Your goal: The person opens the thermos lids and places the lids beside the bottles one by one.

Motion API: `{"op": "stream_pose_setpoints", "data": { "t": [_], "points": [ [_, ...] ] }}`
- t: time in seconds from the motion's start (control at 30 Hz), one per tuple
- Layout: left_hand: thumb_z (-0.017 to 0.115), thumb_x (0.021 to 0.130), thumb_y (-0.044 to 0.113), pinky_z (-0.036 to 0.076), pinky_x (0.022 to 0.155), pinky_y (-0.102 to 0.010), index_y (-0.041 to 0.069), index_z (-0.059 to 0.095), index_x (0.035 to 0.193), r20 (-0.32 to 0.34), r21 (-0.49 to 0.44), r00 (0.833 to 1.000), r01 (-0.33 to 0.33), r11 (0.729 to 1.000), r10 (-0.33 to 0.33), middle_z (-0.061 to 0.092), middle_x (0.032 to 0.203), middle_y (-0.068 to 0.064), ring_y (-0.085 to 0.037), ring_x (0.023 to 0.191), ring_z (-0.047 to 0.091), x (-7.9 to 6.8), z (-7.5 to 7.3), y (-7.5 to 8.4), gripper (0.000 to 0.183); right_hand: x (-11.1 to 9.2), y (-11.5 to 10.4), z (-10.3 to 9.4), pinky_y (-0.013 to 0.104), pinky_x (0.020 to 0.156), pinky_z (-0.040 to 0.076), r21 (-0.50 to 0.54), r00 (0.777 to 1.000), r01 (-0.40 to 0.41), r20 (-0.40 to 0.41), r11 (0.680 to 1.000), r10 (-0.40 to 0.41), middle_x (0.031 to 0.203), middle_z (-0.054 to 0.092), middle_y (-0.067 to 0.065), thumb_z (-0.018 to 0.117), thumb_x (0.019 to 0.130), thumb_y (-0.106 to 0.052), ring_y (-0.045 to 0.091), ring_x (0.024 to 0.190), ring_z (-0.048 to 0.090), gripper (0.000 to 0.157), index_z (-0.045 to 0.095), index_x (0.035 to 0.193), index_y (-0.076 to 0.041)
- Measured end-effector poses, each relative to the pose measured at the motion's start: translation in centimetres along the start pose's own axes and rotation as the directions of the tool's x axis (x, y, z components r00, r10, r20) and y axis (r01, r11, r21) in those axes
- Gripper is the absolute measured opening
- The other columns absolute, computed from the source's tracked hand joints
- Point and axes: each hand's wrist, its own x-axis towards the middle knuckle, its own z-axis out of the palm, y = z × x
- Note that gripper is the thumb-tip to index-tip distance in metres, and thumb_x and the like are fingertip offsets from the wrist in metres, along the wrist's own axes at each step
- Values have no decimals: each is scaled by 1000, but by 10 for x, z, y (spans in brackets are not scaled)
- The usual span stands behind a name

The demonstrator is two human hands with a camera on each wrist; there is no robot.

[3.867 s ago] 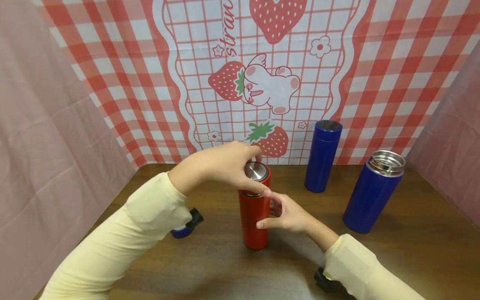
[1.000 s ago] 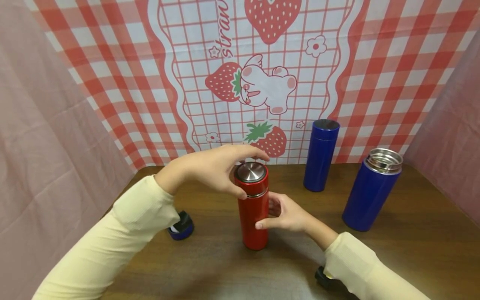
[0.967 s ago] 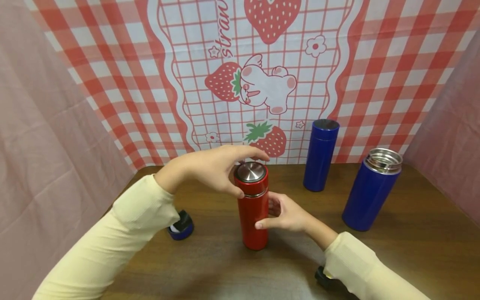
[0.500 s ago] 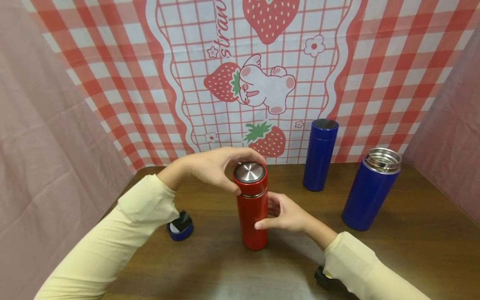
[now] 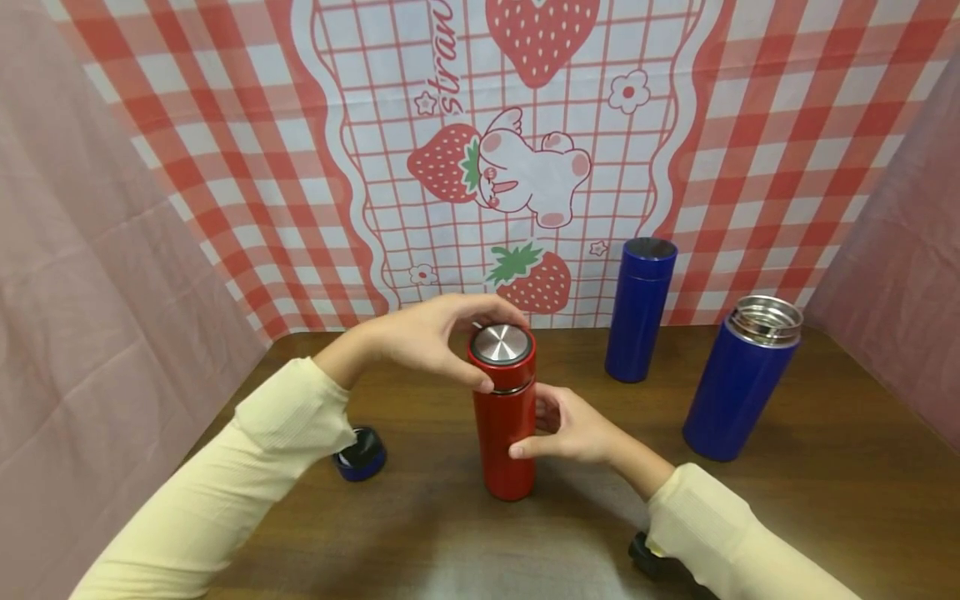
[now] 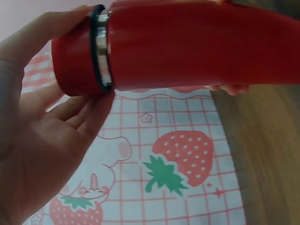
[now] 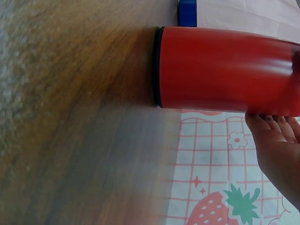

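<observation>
A red thermos flask (image 5: pixel 506 442) stands upright on the table in the head view. My left hand (image 5: pixel 431 337) grips its red lid (image 5: pixel 504 372) from the left, thumb in front and fingers curled behind. The lid's top is a brushed steel disc. Between lid and body, a strip of shiny metal neck (image 6: pixel 102 49) shows in the left wrist view. My right hand (image 5: pixel 573 429) holds the body from the right, thumb across the front. Its fingers pass behind the flask; in the right wrist view part of the hand (image 7: pixel 276 145) shows beneath the red body (image 7: pixel 225 70).
A capped blue flask (image 5: pixel 639 321) stands at the back right, and a wider lidless blue flask (image 5: pixel 738 392) is nearer the right edge. A blue lid (image 5: pixel 362 464) lies on the wooden table (image 5: pixel 450 542) at left. A checked cloth (image 5: pixel 262 167) hangs behind.
My left hand has shifted around the lid: its thumb drew back leftward from the flask's right side, then moved slightly right again. The right hand and the flask's base have stayed put.
</observation>
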Motion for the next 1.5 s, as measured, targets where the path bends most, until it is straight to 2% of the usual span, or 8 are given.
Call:
{"op": "stream_pose_setpoints", "data": {
  "t": [0.2,0.37,0.63,0.9,1.1,1.27,1.37,1.5],
  "points": [
    [81,76,19,49,99,-31,13,52,131,-143,59,989,42,997,-33,63,120,1,-10,111,59,-6,11,-4,62,0,1,-1,20,92,52,-10,1000,1,-1,1000,-1,120,63,29,78,79,-13,2,103,65,61,49,128,8],
    [79,78,20,46,104,-34,13,49,134,-218,47,974,73,996,-61,61,126,0,-11,115,58,-9,20,-7,63,0,1,-1,20,92,52,-18,1000,6,-3,1000,-6,119,63,30,78,79,-13,1,103,65,61,48,127,10],
    [79,78,13,43,110,-37,8,43,138,-260,-180,962,32,983,-79,59,131,-10,-20,125,55,-15,39,-25,70,-1,2,1,19,93,52,12,1000,-3,-8,1000,3,121,62,31,78,79,-12,2,104,65,62,48,128,9],
    [83,73,35,42,111,-40,3,43,138,-388,-390,914,-47,920,-118,56,132,-23,-28,126,55,-15,53,-31,82,-1,2,1,20,93,52,2,1000,-2,-6,1000,2,121,62,31,78,79,-13,2,104,65,62,47,129,10],
    [84,69,44,45,107,-31,2,42,139,-431,-425,897,-103,899,-101,53,134,-25,-14,120,57,-15,48,-24,93,-1,1,0,20,93,51,12,1000,9,-4,1000,-9,121,60,33,78,79,-12,2,105,65,63,47,128,12],
    [84,66,50,47,103,-24,2,41,140,-457,-414,886,-131,901,-81,52,134,-23,-7,116,57,-19,38,-16,98,-1,1,2,20,93,52,18,1000,5,-13,1000,-4,122,60,34,78,78,-12,1,104,64,63,47,128,12],
    [85,67,45,47,102,-22,1,43,138,-484,-372,872,-134,918,-69,54,132,-22,-6,115,58,-24,29,-11,93,-2,2,2,19,92,52,26,1000,1,-21,1000,-1,122,59,34,79,78,-12,1,104,64,63,47,127,12],
    [84,73,23,47,102,-22,1,47,135,-510,-281,858,-99,955,-61,57,129,-19,-8,115,59,-32,14,-3,76,-3,2,2,19,93,51,28,1000,-3,-22,1000,4,122,59,35,79,78,-12,0,104,64,64,47,127,12]
  ]
}}
